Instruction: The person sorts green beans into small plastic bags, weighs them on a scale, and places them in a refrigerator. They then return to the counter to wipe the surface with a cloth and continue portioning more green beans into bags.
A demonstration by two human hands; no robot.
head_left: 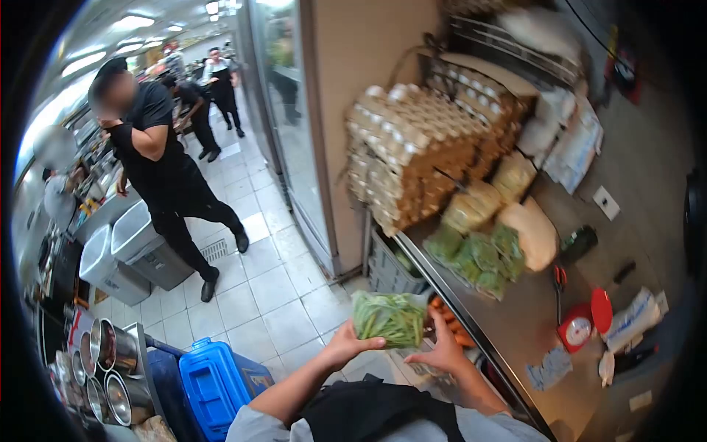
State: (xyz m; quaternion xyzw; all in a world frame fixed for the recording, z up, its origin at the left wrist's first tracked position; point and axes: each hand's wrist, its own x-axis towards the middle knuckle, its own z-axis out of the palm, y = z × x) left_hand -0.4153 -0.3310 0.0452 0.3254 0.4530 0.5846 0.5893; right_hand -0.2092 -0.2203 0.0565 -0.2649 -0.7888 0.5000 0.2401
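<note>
A clear plastic bag of green beans (390,320) is held up in front of my body. My left hand (352,346) grips its lower left side, the thumb lying across the front. At the bag's right edge is my right hand (444,345), its fingers against the plastic and partly hidden, its thumb spread below the bag. Orange carrots (451,322) show just behind the right hand, beside the metal counter (460,295). On that counter, bagged leafy greens (479,261) lie nearest to the beans.
Stacked egg trays (420,147) stand at the counter's far end. Scissors (560,291), a red scale (576,331) and a knife (624,272) lie to the right. A blue lidded bin (217,379) and metal pots (114,368) are at left. A co-worker (158,155) stands ahead.
</note>
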